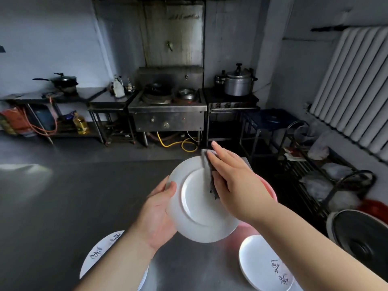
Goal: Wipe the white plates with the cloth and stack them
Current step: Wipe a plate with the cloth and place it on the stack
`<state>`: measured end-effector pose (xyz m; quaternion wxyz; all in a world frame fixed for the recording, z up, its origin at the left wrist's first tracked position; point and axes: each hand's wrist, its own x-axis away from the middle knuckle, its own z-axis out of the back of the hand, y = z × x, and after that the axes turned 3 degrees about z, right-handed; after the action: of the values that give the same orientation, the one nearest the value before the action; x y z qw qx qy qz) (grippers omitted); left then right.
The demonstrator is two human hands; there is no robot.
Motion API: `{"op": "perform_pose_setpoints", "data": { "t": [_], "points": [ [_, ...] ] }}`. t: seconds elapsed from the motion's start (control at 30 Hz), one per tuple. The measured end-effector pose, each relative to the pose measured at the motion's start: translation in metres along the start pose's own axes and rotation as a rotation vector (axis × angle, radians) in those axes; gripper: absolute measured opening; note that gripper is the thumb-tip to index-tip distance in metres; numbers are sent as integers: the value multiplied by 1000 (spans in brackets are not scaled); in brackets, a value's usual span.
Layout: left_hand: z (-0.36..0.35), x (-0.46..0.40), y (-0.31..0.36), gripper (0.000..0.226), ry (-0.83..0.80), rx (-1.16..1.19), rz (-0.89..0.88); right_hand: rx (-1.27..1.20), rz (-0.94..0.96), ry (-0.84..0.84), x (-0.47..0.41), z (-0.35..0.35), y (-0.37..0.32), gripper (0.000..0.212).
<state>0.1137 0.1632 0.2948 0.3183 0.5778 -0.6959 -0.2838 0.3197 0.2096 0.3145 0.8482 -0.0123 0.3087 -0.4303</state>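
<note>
My left hand (156, 208) grips the left rim of a white plate (195, 206), held tilted above the steel table with its underside and foot ring facing me. My right hand (233, 179) lies flat with straight fingers on the plate's upper right part and presses a dark grey cloth (210, 175) against it. The cloth sticks out from under the fingers. Two more white plates with black writing lie on the table: one (100, 253) at the lower left, partly hidden by my left forearm, and one (262, 261) at the lower right, partly under my right forearm.
A pink basin (269, 190) sits behind the held plate, mostly hidden. The steel table (73, 196) stretches left. Across the floor stand a wok stove (165, 110), a pressure cooker (239, 82) and side tables. At right are a metal rack (315, 179) and a fan (361, 240).
</note>
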Motion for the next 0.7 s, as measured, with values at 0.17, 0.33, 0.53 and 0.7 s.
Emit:
{"op": "perform_pose_setpoints", "data": {
  "t": [0.17, 0.33, 0.53, 0.7],
  "points": [
    [-4, -10, 13, 51, -25, 59, -75, -121, -71, 134, 1, -2, -13, 55],
    [1, -13, 14, 46, -4, 102, -84, -244, -233, 232, 40, -32, -32, 69],
    [-10, -21, 21, 48, 15, 126, -131, -336, -275, 263, 5, -23, -17, 66],
    [-12, -25, 20, 43, 18, 124, -168, -398, -220, 295, 51, -58, -42, 75]
  ]
}}
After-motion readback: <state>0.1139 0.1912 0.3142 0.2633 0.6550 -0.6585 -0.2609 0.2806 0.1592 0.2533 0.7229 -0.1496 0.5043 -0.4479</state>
